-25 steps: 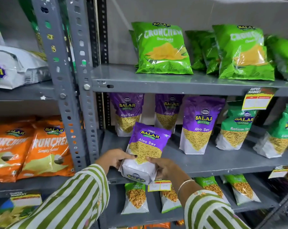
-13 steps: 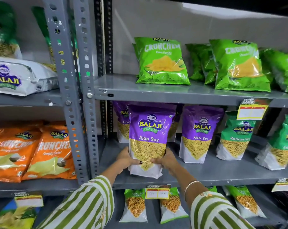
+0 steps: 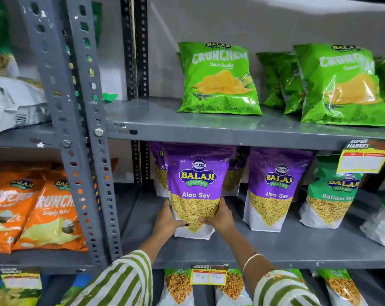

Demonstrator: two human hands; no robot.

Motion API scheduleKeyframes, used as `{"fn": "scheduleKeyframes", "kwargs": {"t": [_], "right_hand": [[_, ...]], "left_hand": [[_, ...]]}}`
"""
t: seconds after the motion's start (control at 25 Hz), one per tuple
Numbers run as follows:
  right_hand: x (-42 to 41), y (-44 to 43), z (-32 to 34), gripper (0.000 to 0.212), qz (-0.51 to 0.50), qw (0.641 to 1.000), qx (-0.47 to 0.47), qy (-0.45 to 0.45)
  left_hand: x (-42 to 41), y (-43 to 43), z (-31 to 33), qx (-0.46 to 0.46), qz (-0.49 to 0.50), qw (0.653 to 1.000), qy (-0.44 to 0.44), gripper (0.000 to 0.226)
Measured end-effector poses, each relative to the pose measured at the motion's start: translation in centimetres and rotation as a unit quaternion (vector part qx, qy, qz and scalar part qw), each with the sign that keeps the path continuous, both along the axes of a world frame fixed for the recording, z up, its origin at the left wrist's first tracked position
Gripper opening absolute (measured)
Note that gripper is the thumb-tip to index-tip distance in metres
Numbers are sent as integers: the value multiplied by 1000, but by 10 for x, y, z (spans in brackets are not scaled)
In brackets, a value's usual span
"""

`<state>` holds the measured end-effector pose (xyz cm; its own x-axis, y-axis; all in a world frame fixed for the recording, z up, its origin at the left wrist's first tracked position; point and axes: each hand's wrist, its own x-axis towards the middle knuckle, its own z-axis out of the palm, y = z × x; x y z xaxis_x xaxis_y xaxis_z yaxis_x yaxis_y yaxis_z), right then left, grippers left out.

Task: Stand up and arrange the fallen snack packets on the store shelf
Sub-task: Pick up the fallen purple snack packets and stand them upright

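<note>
A purple Aloo Sev packet [image 3: 197, 186] stands upright on the grey middle shelf [image 3: 275, 246]. My left hand [image 3: 166, 221] grips its lower left side and my right hand [image 3: 220, 217] grips its lower right side. Two more purple Aloo Sev packets stand behind it, mostly hidden. Another purple Aloo Sev packet [image 3: 275, 191] stands upright just to the right. A green Ratlami Sev packet [image 3: 333, 197] stands beyond that. Both my sleeves are striped green and white.
Green Crunchem bags [image 3: 218, 80] stand on the shelf above. Orange Crunchem bags [image 3: 48, 213] lean on the left rack, behind a grey perforated upright [image 3: 83, 151]. A white packet [image 3: 15, 104] lies flat at upper left. Price tags [image 3: 209, 276] hang on shelf edges; green packets fill the bottom shelf.
The purple packet has gone from tilted at the shelf's front edge to upright, set further back on the shelf. Both hands stayed on its lower sides.
</note>
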<state>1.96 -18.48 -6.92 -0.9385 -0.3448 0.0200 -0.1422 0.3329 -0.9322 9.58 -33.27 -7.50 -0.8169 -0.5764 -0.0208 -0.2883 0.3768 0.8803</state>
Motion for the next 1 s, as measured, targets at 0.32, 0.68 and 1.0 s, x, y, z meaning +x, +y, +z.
{"fn": "scheduleKeyframes", "kwargs": {"t": [0.32, 0.68, 1.0], "right_hand": [[-10, -12, -23, 71, -20, 1000, 8, 16], [-15, -5, -37, 96, 51, 997, 18, -62], [16, -38, -46, 79, 48, 995, 20, -79]], "left_hand": [[-16, -4, -28, -27, 33, 999, 16, 59], [-17, -3, -37, 94, 15, 995, -7, 69], [20, -34, -34, 72, 38, 996, -22, 58]]}}
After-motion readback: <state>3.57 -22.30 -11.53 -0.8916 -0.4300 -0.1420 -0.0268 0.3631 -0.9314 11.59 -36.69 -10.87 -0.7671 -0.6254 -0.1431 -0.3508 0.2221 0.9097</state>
